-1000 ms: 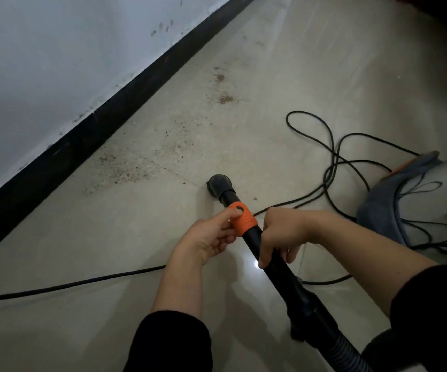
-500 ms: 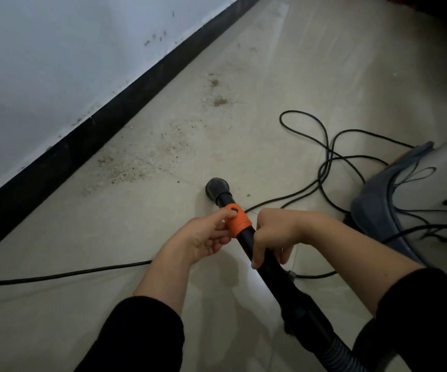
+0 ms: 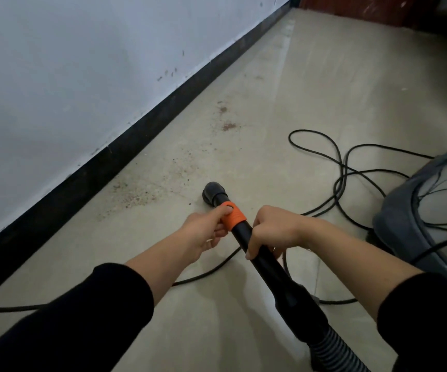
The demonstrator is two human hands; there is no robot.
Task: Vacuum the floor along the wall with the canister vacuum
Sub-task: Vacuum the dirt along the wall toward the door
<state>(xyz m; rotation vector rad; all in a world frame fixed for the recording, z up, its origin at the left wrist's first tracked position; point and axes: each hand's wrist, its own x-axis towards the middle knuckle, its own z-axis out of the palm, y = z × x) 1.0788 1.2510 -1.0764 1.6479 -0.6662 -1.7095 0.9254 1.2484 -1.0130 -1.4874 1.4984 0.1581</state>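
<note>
Head view: left hand (image 3: 203, 232) pinches the orange plastic collar (image 3: 235, 220), right hand (image 3: 273, 229) clenches the black vacuum tube (image 3: 270, 269); likely adjusting suction, then round nozzle (image 3: 213, 193) onto the brown grit (image 3: 133, 197).

A pale, scuffed wall (image 3: 69, 76) runs along the left, edged by a black skirting board (image 3: 109, 167). Brown grit (image 3: 136, 196) speckles the beige floor (image 3: 337, 84) beside it; a red-brown panel (image 3: 364, 9) closes the far end.

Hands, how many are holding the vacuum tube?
2. The left hand pinches the orange collar; the right hand grips the black tube just behind it.
</note>
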